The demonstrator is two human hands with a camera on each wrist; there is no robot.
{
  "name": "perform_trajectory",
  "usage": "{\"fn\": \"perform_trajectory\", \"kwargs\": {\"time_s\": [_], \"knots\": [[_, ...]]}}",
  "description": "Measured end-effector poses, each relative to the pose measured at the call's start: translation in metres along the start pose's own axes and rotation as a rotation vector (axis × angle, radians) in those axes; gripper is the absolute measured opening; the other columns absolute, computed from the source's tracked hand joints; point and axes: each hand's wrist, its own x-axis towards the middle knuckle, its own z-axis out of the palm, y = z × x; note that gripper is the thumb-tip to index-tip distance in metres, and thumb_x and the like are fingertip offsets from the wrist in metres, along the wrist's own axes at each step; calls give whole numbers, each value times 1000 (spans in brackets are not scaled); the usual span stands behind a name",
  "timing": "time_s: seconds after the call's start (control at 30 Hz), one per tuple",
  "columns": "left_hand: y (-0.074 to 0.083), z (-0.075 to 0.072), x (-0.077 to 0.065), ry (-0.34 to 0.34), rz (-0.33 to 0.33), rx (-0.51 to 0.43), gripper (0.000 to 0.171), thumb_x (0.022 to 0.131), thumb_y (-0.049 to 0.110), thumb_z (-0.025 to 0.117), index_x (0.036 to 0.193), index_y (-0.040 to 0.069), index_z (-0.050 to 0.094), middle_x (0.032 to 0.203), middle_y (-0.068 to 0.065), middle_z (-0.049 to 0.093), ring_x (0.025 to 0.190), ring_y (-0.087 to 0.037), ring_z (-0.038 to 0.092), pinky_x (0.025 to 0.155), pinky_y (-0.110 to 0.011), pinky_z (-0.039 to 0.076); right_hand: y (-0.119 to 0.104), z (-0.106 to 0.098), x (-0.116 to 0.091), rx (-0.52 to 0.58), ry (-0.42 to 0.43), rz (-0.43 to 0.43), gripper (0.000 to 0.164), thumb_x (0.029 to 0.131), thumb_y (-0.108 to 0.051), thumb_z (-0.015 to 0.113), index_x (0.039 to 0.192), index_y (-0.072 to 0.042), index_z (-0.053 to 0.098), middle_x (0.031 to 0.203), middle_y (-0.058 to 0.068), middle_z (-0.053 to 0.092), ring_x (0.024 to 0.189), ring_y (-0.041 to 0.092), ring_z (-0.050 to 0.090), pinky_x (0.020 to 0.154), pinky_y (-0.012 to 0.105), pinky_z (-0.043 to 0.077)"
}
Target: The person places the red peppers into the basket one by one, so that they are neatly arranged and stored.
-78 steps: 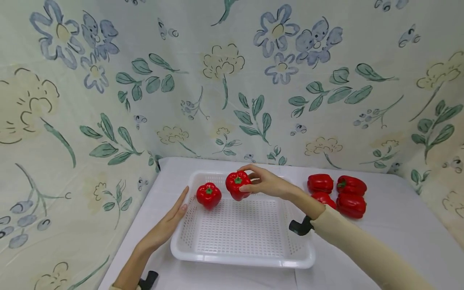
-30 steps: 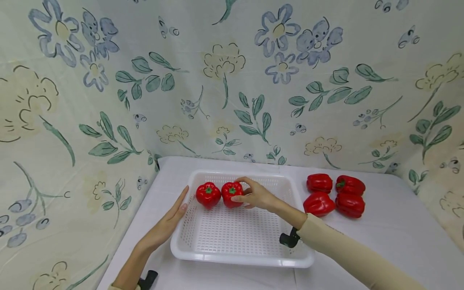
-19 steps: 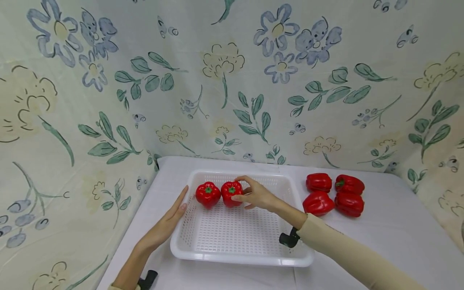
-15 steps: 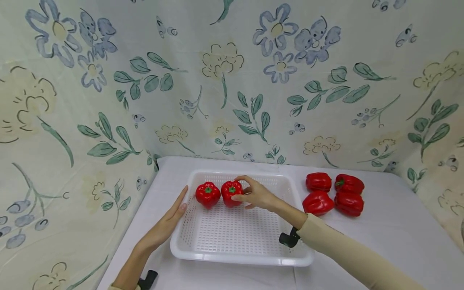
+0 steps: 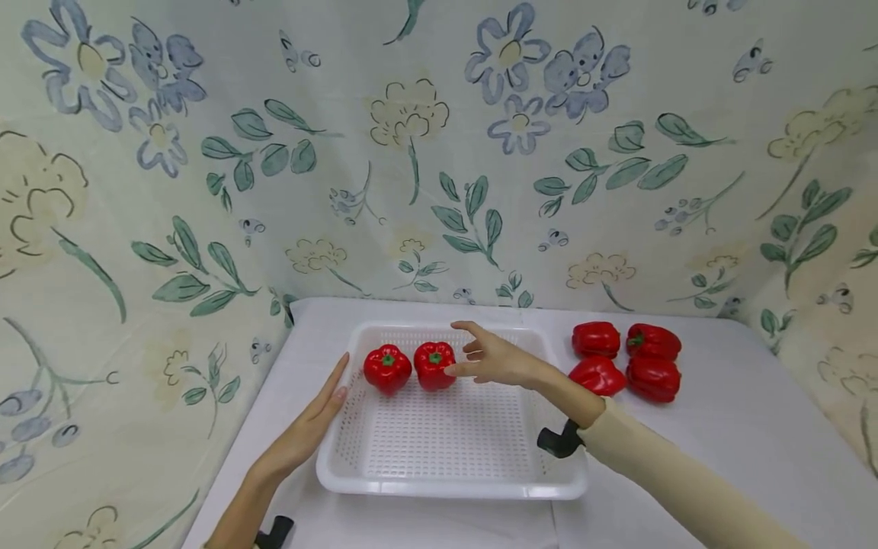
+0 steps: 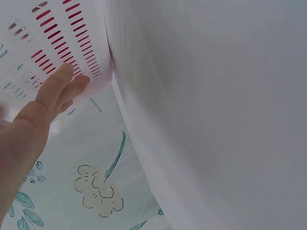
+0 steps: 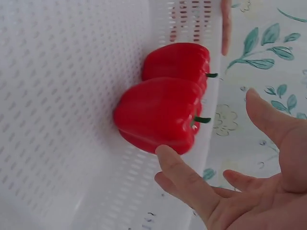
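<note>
Two red bell peppers, a left one [image 5: 387,370] and a right one [image 5: 434,366], stand stem up, side by side at the back left inside a white perforated plastic basket [image 5: 446,488]. My right hand [image 5: 501,358] is just right of the right pepper, fingers spread and holding nothing. In the right wrist view a fingertip of the right hand [image 7: 230,191] overlaps the pepper's edge; whether it touches I cannot tell. With straight fingers, my left hand [image 5: 309,427] rests against the basket's left side. The left wrist view shows the left hand's fingertips [image 6: 67,72] at the slotted wall.
Several more red bell peppers lie grouped on the white-covered table [image 5: 727,442] right of the basket, one of them [image 5: 653,379] at the near right. Behind the table hangs a floral cloth [image 5: 384,183]. My right forearm crosses above the basket's right rim.
My right hand has lowered the second pepper into the basket beside the first, let go and drawn slightly right with its fingers spread. My left hand stays at the basket; the head view has shifted slightly.
</note>
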Motion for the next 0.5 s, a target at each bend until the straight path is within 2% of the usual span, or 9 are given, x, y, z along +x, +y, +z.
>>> {"fn": "perform_trajectory", "kwargs": {"time_s": [0.13, 0.23, 0.33, 0.5], "knots": [[0, 0, 0, -6, 3, -17, 61, 113, 42, 32, 166, 41, 2, 177, -7, 4, 159, -47, 10, 118, -71, 27, -3, -25, -20, -21, 19, -39, 89, 94, -34, 75, 164, -22, 22, 160, 28, 40, 147, 49, 43, 104, 61, 55], [0, 0, 0, -9, 7, -25, 61, 113, 42, 31, 166, 42, 2, 177, -5, 2, 160, -45, 6, 120, -72, 18, 1, -45, -36, -68, 84, -61, 88, 96, -39, 73, 164, -24, 21, 160, 25, 41, 149, 48, 40, 108, 67, 48], [-1, 0, 0, -6, 13, -19, 61, 113, 43, 31, 166, 40, 2, 177, -5, 2, 160, -45, 5, 120, -71, 16, 8, -61, -51, -118, 165, -72, 88, 96, -43, 71, 165, -24, 19, 161, 24, 42, 150, 48, 39, 109, 71, 45], [0, -1, -1, -3, 18, -20, 61, 113, 43, 31, 166, 39, 2, 177, -6, 3, 160, -46, 6, 119, -71, 17, 26, -83, -76, -120, 289, -111, 84, 98, -41, 69, 166, -30, 20, 163, 20, 39, 148, 47, 41, 108, 71, 44]]}}
